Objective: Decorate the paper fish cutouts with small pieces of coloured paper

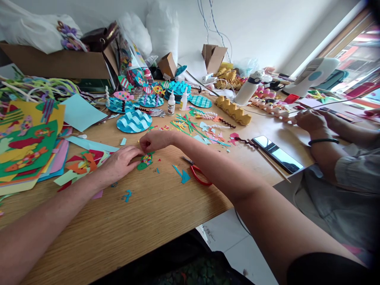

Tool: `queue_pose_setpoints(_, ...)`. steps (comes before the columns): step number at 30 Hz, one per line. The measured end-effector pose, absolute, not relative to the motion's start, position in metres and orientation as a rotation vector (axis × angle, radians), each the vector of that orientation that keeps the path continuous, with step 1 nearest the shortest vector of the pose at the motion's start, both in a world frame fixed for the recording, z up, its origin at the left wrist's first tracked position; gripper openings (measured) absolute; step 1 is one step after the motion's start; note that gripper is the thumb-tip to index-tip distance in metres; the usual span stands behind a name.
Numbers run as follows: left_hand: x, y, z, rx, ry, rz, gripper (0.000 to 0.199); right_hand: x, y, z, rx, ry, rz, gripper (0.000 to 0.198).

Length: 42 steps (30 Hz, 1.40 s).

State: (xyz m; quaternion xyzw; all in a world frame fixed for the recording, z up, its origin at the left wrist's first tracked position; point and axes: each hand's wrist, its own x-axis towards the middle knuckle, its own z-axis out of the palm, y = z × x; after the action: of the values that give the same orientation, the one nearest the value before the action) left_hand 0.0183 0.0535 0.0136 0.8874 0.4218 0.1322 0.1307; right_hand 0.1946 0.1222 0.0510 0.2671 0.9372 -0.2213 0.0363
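Observation:
My right hand point(156, 141) reaches across from the right with its fingers closed in a pinch. Whatever lies between its fingertips, if anything, is too small to make out. Stretched out beside it, my left hand point(121, 162) has its thumb apart from its fingers, and its fingertips meet the right hand's. Under and next to the fingertips lies a green paper fish point(144, 162) with small coloured patches on its body. To the right are blue paper scraps point(184, 176) and red-handled scissors point(199, 174), slightly spread, partly hidden by my right forearm.
Coloured paper sheets point(32, 146) and offcuts point(89, 160) lie left. Glue bottles point(171, 103), blue wavy discs point(134, 122) and paper strips point(187, 123) stand or lie beyond my hands. A phone point(277, 153) is at right, near another person's hands point(311, 119).

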Motion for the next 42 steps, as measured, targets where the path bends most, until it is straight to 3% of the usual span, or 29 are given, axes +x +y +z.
queue_pose_setpoints(7, 0.018, 0.053, 0.011, 2.611, 1.207, 0.397, 0.028, 0.194, 0.124, 0.045, 0.801, 2.870, -0.788, 0.013)
queue_pose_setpoints(42, 0.017, 0.054, 0.006, 2.635, 1.196, 0.461, 0.029, 0.188, 0.110, 0.058, 0.940, 2.786, -0.640, 0.018)
